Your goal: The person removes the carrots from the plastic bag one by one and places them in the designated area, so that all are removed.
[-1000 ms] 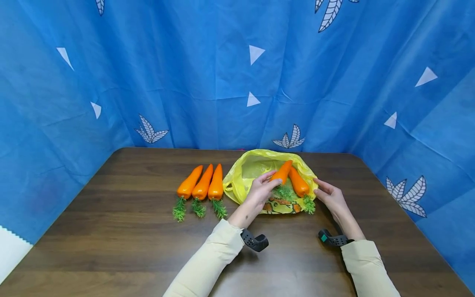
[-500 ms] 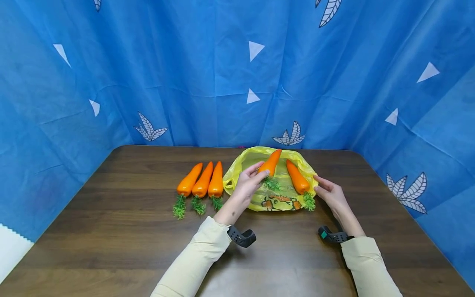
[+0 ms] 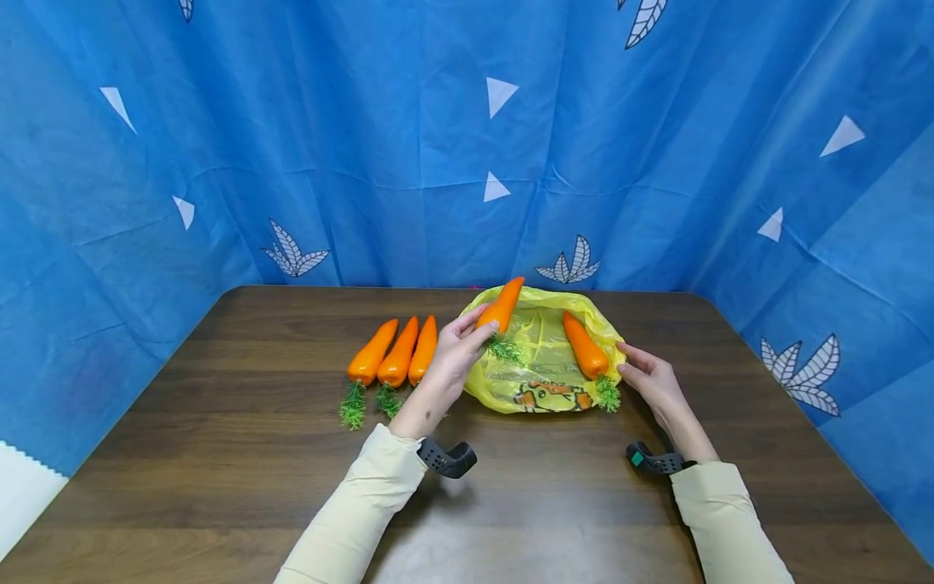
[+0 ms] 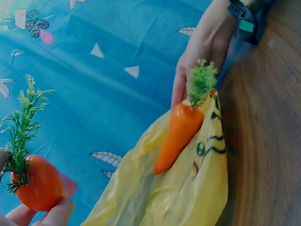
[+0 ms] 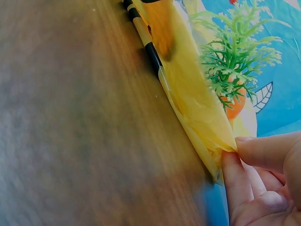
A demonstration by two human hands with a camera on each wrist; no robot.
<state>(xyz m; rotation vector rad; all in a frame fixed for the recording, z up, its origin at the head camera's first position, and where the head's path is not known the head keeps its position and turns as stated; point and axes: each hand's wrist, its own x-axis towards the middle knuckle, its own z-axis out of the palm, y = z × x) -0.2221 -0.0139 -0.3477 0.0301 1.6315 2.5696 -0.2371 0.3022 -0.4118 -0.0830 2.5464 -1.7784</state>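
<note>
My left hand [image 3: 454,354] grips an orange carrot [image 3: 502,306] near its leafy end, its tip pointing up and away, over the left side of a yellow plastic bag [image 3: 540,357]. In the left wrist view the green leaves [image 4: 21,136] of this carrot stick up beside the fingers. A second carrot [image 3: 584,347] lies in the mouth of the bag, leaves toward me. At the bag's right edge my right hand [image 3: 653,381] pinches the plastic between thumb and fingers, seen close in the right wrist view beside that carrot's leaves [image 5: 235,56].
Three more carrots, among them the leftmost carrot [image 3: 372,354], lie side by side left of the bag; my left hand partly covers the nearest one. All rest on a dark wooden table [image 3: 219,454]. A blue curtain [image 3: 409,146] hangs behind and around it.
My left hand has moved left and slightly away with its carrot, from beside the second carrot to the bag's left edge. The right hand has stayed at the bag's right edge.
</note>
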